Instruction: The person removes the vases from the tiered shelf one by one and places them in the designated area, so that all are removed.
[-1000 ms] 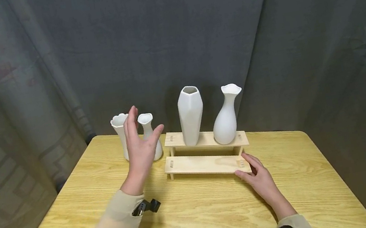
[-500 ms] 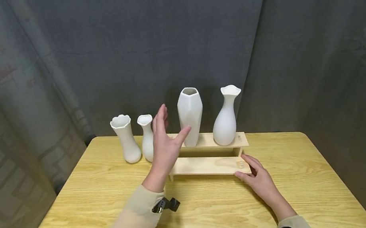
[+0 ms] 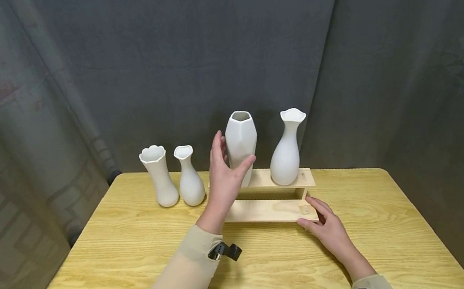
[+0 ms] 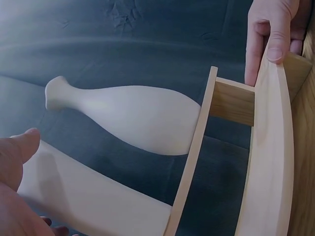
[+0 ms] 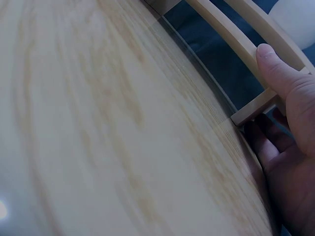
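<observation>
R hand [image 3: 333,235], nearest you on the table [image 3: 262,272], has hold of the R end of the wooden stand's lower tier [image 3: 266,210]: thumb over the edge, fingers tucked around the end. Good brace; hold w/ light force so the stand doesn't skid or tip. L hand [image 3: 224,179], a bit farther out, is unclenched in a wide C: fingers on L side of the faceted vase [image 3: 242,137], thumb crossing in front. L wrist cam shows the thumb's shadow on the vase and prob. a small gap; can't confirm finger contact, so treat it as not gripped. Vase stands on the upper tier [image 3: 265,178], L of the flared vase [image 3: 286,158], w/ bare wood btwn. Step in hand looks like taking or adjusting the faceted vase, IMO. To do it well: close thumb + fingers evenly on the body, bit below the widest pt, so neither side gets shoved first. Glaze may be slick, base is narrow, so square up the grip b/4 any lift or slide; go vert., no twist. Watch clearance to the flared vase on the R and, by your L forearm side, the small vase [image 3: 192,188] standing on the table.
</observation>
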Tool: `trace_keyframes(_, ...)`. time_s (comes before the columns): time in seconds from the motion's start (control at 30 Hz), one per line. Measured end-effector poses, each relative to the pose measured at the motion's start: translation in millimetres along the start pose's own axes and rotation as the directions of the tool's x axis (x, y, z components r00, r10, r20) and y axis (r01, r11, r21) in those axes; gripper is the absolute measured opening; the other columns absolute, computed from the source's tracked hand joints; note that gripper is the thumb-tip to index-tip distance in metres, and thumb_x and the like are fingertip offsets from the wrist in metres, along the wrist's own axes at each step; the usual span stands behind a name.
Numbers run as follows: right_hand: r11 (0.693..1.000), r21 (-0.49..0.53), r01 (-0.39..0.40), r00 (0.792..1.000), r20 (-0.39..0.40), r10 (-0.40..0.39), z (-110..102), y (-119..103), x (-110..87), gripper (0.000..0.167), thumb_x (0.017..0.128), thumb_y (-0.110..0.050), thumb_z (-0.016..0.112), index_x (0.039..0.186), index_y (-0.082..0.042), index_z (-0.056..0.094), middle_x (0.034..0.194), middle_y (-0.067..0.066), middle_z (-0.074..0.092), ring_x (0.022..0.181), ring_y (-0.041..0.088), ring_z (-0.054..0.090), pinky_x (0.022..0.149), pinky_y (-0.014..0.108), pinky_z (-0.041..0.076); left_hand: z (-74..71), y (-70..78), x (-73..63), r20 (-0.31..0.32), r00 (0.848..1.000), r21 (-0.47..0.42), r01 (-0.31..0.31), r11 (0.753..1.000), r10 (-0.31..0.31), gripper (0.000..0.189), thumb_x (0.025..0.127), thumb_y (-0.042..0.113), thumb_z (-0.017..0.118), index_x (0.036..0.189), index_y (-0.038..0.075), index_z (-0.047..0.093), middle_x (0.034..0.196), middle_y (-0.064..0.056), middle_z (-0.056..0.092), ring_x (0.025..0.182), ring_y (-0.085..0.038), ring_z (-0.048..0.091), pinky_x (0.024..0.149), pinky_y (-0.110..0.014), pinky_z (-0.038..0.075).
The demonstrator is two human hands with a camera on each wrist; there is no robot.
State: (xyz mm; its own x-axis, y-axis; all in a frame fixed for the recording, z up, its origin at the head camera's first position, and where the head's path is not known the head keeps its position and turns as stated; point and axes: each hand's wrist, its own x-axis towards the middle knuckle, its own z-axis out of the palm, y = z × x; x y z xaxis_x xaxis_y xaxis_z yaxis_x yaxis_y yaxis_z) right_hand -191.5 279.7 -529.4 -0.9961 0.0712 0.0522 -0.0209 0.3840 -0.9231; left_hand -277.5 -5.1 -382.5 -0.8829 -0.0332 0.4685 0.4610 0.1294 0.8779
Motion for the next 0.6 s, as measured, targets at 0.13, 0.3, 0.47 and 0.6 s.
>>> trace_keyframes(0.13,1.0,0.002,-0.001,1.0,0.0,0.001,-0.4,-0.7,0.0,0.088,0.101,-0.036,0.083,0.173,-0.013,0.038,0.179,0.013,0.027,0.164,0.034,0.029,0.097,0.002,0.042,4.0,-2.1,1.7,0.003,1.0,0.003,-0.005,1.0,0.005,0.107,0.091,0.018,0.094,0.174,0.009,0.027,0.165,-0.017,0.044,0.152,-0.03,0.046,0.127,-0.053,0.038)
trace_keyframes(0.3,1.0,0.003,-0.001,1.0,0.002,0.001,-0.6,-1.3,0.0,0.088,0.101,-0.036,0.083,0.173,-0.013,0.038,0.179,0.013,0.027,0.164,0.034,0.029,0.097,0.003,0.043,6.5,-2.9,1.9,0.001,1.0,0.037,-0.002,0.999,0.002,0.107,0.091,0.02,0.095,0.174,0.012,0.028,0.168,-0.015,0.044,0.15,-0.03,0.048,0.125,-0.051,0.04)
trace_keyframes(0.47,1.0,0.011,0.004,1.0,0.005,-0.004,-0.7,-1.0,-0.3,0.088,0.101,-0.035,0.083,0.173,-0.012,0.038,0.178,0.013,0.027,0.163,0.034,0.03,0.097,0.003,0.044,8.0,-4.4,2.2,-0.011,1.0,0.059,-0.004,0.998,0.004,0.105,0.091,0.022,0.094,0.174,0.013,0.03,0.168,-0.013,0.044,0.146,-0.032,0.05,0.121,-0.054,0.043)
trace_keyframes(0.6,1.0,0.012,0.008,1.0,0.006,-0.008,-1.0,-0.6,-0.3,0.088,0.101,-0.036,0.083,0.173,-0.012,0.038,0.178,0.013,0.027,0.163,0.034,0.03,0.098,0.004,0.044,8.7,-5.4,2.7,-0.019,1.0,0.079,-0.015,0.997,0.017,0.101,0.092,0.019,0.093,0.173,0.014,0.032,0.167,-0.013,0.046,0.145,-0.032,0.052,0.12,-0.054,0.044)
